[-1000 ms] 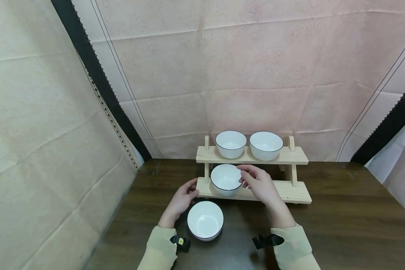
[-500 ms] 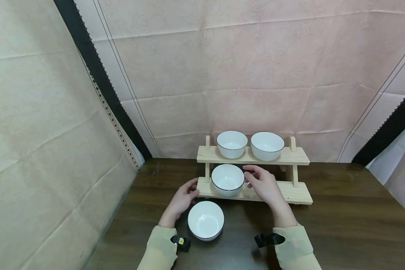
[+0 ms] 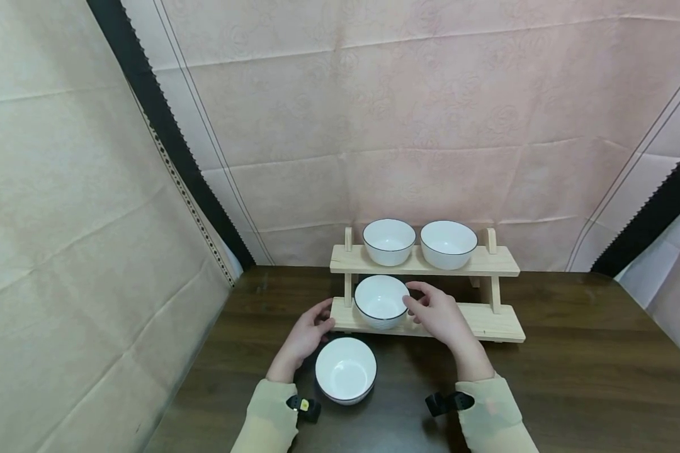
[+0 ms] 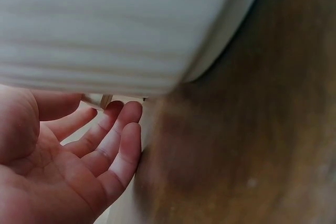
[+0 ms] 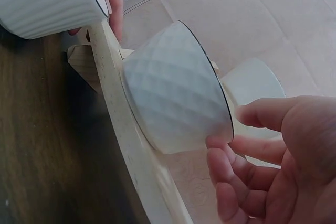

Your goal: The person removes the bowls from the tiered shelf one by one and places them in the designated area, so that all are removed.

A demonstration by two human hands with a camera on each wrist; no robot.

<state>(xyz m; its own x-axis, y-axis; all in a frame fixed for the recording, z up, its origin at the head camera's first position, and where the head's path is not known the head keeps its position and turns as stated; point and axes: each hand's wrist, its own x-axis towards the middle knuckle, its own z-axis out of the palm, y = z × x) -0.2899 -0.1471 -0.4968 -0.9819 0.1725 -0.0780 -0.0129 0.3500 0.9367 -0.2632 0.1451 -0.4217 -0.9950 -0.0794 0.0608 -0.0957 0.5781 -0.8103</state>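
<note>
My left hand [image 3: 307, 328] grips the left end of a two-tier wooden shelf [image 3: 476, 321], thumb at the front of its lower board. Right of it, my right hand [image 3: 437, 311] has its thumb and fingers loosely bent at the right rim of a white bowl [image 3: 381, 301] on that board. In the right wrist view, fingertips [image 5: 216, 144] touch this dimpled bowl [image 5: 176, 90] near its dark rim, and the thumb hovers close by. Another white bowl [image 3: 345, 370], with ribbed sides, stands on the table between my forearms; in the left wrist view its wall [image 4: 94, 30] hides part of my left hand [image 4: 68, 166].
Two more white bowls, one left [image 3: 389, 242] and one right [image 3: 448, 245], stand on the upper board. The shelf is on a dark brown wooden table [image 3: 589, 352]. Pale cloth walls [image 3: 430, 126] rise behind the table and at its left.
My right hand drew slightly away from the lower-board bowl, then came back to its rim. The left hand stays at the shelf end. The bowls have hardly moved.
</note>
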